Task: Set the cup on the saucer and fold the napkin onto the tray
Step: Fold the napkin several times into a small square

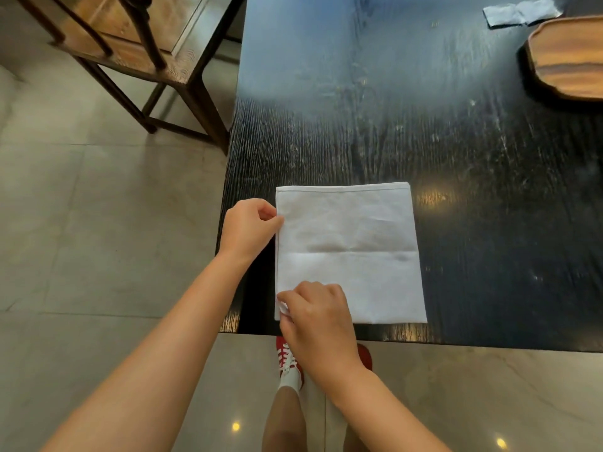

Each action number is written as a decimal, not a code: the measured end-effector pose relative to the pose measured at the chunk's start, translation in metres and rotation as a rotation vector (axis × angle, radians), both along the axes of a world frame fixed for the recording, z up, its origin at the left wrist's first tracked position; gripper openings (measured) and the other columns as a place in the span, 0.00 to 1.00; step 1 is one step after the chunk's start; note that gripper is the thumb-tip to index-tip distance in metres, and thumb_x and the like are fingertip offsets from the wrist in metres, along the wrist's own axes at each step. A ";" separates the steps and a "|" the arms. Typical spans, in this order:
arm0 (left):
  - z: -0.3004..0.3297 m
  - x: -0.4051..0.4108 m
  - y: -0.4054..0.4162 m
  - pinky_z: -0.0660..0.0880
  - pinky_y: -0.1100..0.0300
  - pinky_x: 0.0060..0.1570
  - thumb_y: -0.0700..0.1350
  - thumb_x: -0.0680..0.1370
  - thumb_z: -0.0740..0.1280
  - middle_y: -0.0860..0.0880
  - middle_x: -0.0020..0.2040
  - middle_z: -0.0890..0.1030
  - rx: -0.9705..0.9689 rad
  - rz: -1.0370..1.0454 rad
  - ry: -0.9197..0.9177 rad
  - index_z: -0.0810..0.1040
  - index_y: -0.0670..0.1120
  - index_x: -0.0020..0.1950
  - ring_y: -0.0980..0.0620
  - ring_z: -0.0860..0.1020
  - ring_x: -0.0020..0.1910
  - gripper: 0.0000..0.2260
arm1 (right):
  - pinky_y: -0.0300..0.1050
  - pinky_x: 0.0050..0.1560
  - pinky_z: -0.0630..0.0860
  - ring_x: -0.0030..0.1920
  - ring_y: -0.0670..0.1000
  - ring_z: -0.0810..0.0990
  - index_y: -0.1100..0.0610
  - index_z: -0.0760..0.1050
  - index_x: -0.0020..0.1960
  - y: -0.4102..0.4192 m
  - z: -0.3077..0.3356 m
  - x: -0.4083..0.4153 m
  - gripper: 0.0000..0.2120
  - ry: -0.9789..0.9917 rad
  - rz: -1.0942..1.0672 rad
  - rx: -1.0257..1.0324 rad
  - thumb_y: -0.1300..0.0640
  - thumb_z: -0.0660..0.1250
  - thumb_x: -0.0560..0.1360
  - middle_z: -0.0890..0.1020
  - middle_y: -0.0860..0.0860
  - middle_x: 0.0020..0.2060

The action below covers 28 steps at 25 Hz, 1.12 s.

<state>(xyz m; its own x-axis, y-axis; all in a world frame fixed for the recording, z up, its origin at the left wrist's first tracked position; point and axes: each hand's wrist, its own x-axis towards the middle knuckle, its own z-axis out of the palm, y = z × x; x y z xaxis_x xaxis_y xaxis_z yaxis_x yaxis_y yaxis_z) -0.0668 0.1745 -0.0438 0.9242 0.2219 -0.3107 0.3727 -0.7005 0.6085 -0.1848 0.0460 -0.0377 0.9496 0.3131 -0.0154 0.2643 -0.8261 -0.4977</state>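
Observation:
A white cloth napkin (352, 243) lies flat and squared on the near left corner of the black table (391, 109). My left hand (249, 228) pinches its left edge near the far corner. My right hand (318, 321) pinches the near left corner of the same edge. A wooden tray (564, 58) sits at the far right, cut off by the frame edge. No cup or saucer is in view.
A crumpled pale paper wrapper (522, 11) lies behind the tray. A wooden chair (130, 53) stands on the tiled floor to the left of the table. My red shoes (288, 357) show below the table's near edge.

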 end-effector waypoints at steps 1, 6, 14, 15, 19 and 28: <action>-0.001 0.000 0.001 0.71 0.61 0.42 0.43 0.72 0.69 0.49 0.39 0.81 0.009 -0.002 -0.012 0.83 0.43 0.43 0.52 0.78 0.41 0.04 | 0.43 0.37 0.71 0.32 0.50 0.73 0.54 0.78 0.37 0.002 -0.004 -0.001 0.06 0.005 0.012 -0.010 0.62 0.71 0.63 0.76 0.48 0.30; -0.007 -0.001 0.002 0.73 0.58 0.40 0.43 0.72 0.68 0.52 0.36 0.79 0.022 0.000 -0.054 0.80 0.45 0.41 0.50 0.78 0.40 0.02 | 0.44 0.43 0.71 0.41 0.50 0.77 0.53 0.79 0.43 0.002 -0.019 -0.006 0.09 -0.042 0.062 -0.037 0.51 0.61 0.72 0.80 0.48 0.39; -0.032 -0.012 -0.009 0.59 0.43 0.68 0.53 0.76 0.49 0.44 0.76 0.60 0.440 -0.522 -0.222 0.58 0.46 0.74 0.46 0.57 0.75 0.27 | 0.53 0.71 0.49 0.75 0.51 0.50 0.53 0.56 0.74 -0.015 -0.039 -0.017 0.25 0.041 0.247 -0.145 0.46 0.48 0.80 0.60 0.55 0.74; -0.037 -0.014 -0.007 0.53 0.42 0.70 0.55 0.77 0.46 0.46 0.77 0.56 0.434 -0.538 -0.181 0.55 0.46 0.75 0.47 0.54 0.76 0.28 | 0.51 0.72 0.48 0.75 0.49 0.50 0.54 0.56 0.74 -0.018 -0.035 -0.014 0.24 0.049 0.203 -0.039 0.46 0.45 0.80 0.61 0.54 0.74; -0.048 -0.017 -0.003 0.47 0.43 0.71 0.55 0.77 0.44 0.49 0.77 0.52 0.483 -0.523 -0.191 0.51 0.48 0.76 0.49 0.51 0.76 0.28 | 0.47 0.74 0.45 0.75 0.49 0.49 0.58 0.55 0.74 -0.024 -0.024 0.047 0.24 -0.063 -0.131 0.127 0.52 0.47 0.79 0.57 0.53 0.74; -0.050 -0.014 -0.006 0.48 0.44 0.71 0.52 0.77 0.44 0.50 0.77 0.52 0.466 -0.506 -0.213 0.51 0.48 0.76 0.50 0.51 0.76 0.27 | 0.50 0.72 0.38 0.75 0.49 0.45 0.58 0.46 0.75 -0.083 -0.054 0.122 0.32 -0.011 0.129 -0.360 0.44 0.39 0.75 0.49 0.53 0.76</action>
